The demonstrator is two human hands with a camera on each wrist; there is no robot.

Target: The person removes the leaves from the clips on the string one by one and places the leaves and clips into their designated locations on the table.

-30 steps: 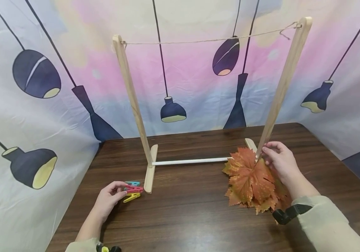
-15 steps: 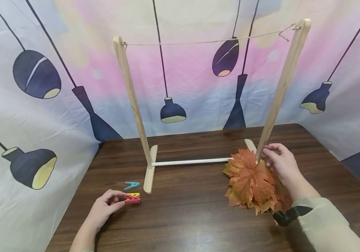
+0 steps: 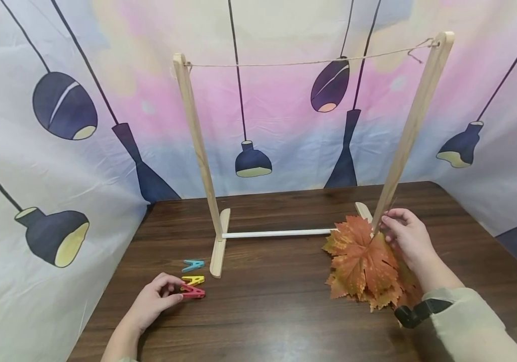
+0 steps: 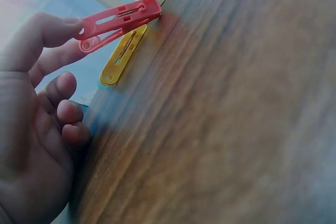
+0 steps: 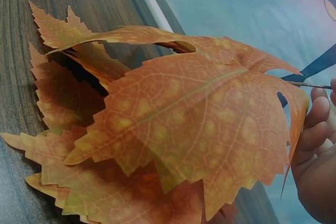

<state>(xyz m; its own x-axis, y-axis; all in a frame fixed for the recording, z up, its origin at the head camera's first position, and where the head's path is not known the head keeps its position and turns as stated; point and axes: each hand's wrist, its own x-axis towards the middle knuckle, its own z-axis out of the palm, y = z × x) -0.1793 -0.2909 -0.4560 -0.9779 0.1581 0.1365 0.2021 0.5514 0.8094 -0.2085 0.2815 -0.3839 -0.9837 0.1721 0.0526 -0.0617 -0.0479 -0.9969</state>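
Between its thumb and index finger, my left hand (image 3: 152, 301) pinches a red clothespin (image 3: 193, 291) low over the table. Just behind it lies a yellow clothespin (image 3: 195, 279), and a blue clothespin (image 3: 192, 265) is farther back. In the left wrist view the red clothespin (image 4: 126, 17) partly overlaps the yellow one (image 4: 123, 59). At the right, my right hand (image 3: 408, 239) pinches the thin stem of an orange artificial maple leaf (image 3: 360, 256). In the right wrist view this leaf (image 5: 184, 114) fills the middle, with more leaves (image 5: 131, 192) beneath it.
A wooden stand rises from the table (image 3: 258, 322), with a left post (image 3: 197, 146), a right post (image 3: 414, 125) and a white bar (image 3: 281, 233) low down. Twine (image 3: 304, 64) runs between the post tops. The leaves cover part of the right foot. A patterned cloth hangs behind.
My left hand has moved the red clothespin toward the near edge, from between the other two to in front of the yellow one. The right hand and the leaf have hardly moved.
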